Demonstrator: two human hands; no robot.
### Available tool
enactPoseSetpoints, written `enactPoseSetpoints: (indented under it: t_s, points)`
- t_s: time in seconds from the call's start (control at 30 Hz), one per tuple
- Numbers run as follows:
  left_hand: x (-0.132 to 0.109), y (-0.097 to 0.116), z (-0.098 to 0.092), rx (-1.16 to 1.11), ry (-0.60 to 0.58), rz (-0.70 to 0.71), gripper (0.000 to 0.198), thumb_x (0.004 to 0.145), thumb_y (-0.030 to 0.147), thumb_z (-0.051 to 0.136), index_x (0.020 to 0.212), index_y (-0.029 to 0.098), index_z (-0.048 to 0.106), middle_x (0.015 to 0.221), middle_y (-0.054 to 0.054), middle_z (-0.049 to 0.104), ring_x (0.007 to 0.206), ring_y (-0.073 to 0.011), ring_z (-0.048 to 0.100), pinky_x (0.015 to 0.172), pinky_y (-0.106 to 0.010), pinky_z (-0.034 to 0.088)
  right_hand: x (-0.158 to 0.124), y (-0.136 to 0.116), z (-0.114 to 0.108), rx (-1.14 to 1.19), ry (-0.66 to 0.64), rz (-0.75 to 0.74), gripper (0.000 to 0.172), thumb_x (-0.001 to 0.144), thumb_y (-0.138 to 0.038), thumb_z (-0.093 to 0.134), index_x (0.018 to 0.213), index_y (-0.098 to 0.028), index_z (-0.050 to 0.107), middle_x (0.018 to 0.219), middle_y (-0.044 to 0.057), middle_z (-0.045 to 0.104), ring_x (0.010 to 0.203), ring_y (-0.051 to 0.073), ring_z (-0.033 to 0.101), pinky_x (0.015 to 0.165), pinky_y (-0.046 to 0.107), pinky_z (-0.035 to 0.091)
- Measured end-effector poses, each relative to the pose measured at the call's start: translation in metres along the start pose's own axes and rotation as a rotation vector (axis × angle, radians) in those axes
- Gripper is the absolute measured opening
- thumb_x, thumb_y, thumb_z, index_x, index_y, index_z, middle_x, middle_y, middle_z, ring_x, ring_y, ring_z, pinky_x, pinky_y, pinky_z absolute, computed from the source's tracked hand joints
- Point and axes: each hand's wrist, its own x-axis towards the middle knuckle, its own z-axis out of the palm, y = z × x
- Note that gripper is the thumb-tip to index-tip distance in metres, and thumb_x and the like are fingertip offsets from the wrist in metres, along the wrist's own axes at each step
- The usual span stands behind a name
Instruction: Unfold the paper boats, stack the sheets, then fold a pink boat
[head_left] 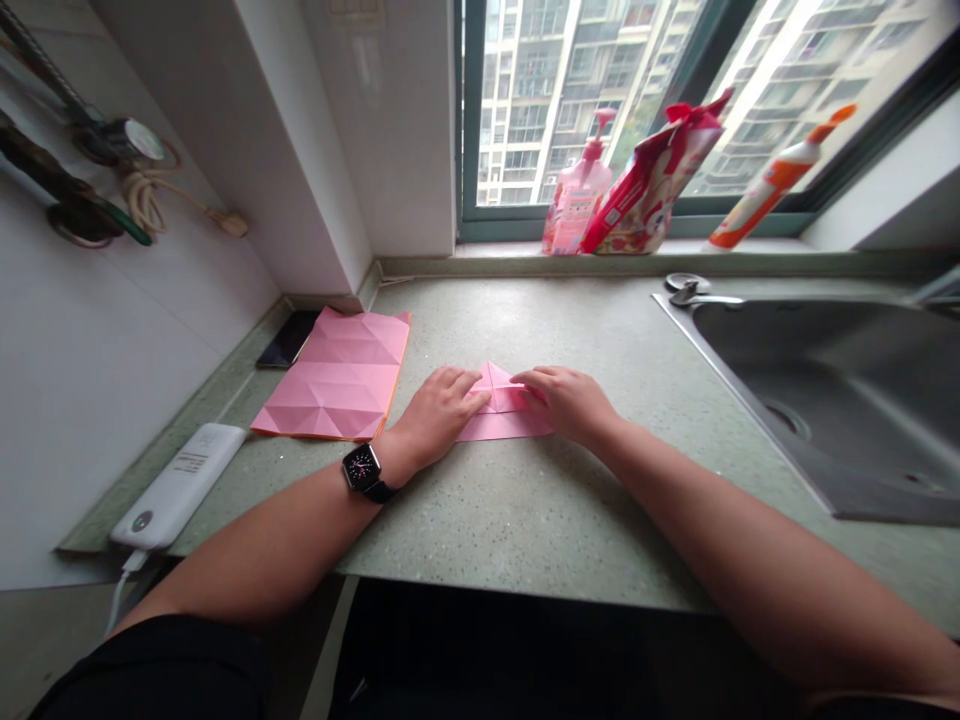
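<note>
Speckled green countertop (660,540): folded pink paper (504,428) under left hand (433,420) and right hand (566,403), both open, palms down, pressing its folds; creased pink sheet (330,375) just beside

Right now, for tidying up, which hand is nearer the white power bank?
Left hand. It rests on the folded pink paper, nearer the power bank; the right hand is on its far side.

Pink folded paper (502,428), a pink sheet (330,375) with orange edge and triangle-patterned creases, speckled green-grey countertop (517,520)
</note>
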Motion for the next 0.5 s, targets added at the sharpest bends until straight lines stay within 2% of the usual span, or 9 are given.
enactPoseSetpoints:
  t_s: [0.13,0.23,0.37,0.5]
  points:
    - [0.0018,0.0042,0.0044,-0.048,-0.014,0.099,0.025,0.112,0.017,0.055,0.131,0.016,0.071,0.14,-0.013,0.071,0.131,-0.0278,0.065,0.116,-0.045,0.053,0.0033,-0.0016,0.0005,-0.007,-0.025,0.042,0.025,0.106,-0.025,0.061,0.119,-0.027,0.083,0.115,0.007,0.085,0.099,0.025,0.079,0.079,0.034,0.057]
    - [0.0009,0.005,0.007,-0.13,-0.052,0.072,0.029,0.112,0.014,0.053,0.136,0.017,0.069,0.138,-0.013,0.074,0.127,-0.0253,0.07,0.109,-0.042,0.058,0.0048,-0.0027,0.0002,-0.016,-0.031,0.05,0.027,0.105,-0.023,0.062,0.123,-0.027,0.082,0.118,0.008,0.084,0.101,0.025,0.076,0.082,0.035,0.057]
    - [-0.0003,0.0043,0.0074,-0.182,-0.082,0.032,0.033,0.112,0.015,0.053,0.142,0.019,0.067,0.143,-0.011,0.073,0.132,-0.0257,0.069,0.105,-0.04,0.061,0.0039,-0.0043,-0.0027,-0.032,0.063,-0.048,0.035,0.1,-0.011,0.064,0.127,-0.024,0.082,0.129,0.012,0.079,0.114,0.028,0.07,0.097,0.04,0.056]
    - [-0.0001,0.0046,0.0052,-0.162,-0.093,0.01,0.034,0.112,0.017,0.055,0.144,0.021,0.066,0.147,-0.01,0.071,0.136,-0.0255,0.067,0.105,-0.039,0.06,-0.0018,-0.0098,-0.0083,-0.01,0.07,-0.135,0.03,0.103,-0.012,0.061,0.111,-0.025,0.087,0.114,0.01,0.081,0.101,0.026,0.07,0.092,0.04,0.055]
